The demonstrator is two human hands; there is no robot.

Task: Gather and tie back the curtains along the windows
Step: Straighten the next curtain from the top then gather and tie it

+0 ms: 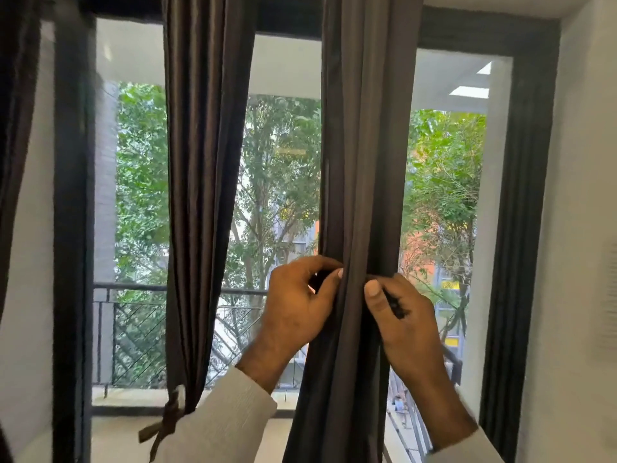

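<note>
While both hands pinch a dark tie (394, 304) around the gathered curtain (357, 195), left hand (297, 305) at 9 o'clock, right hand (404, 315) at 3, tying is under way. Next, judged: cross and knot the ends.

Dark curtains (207, 195) hang before the black-framed window (71, 228), one tied.

tied curtain (203, 195) left of gathered curtain (360, 162)
</note>
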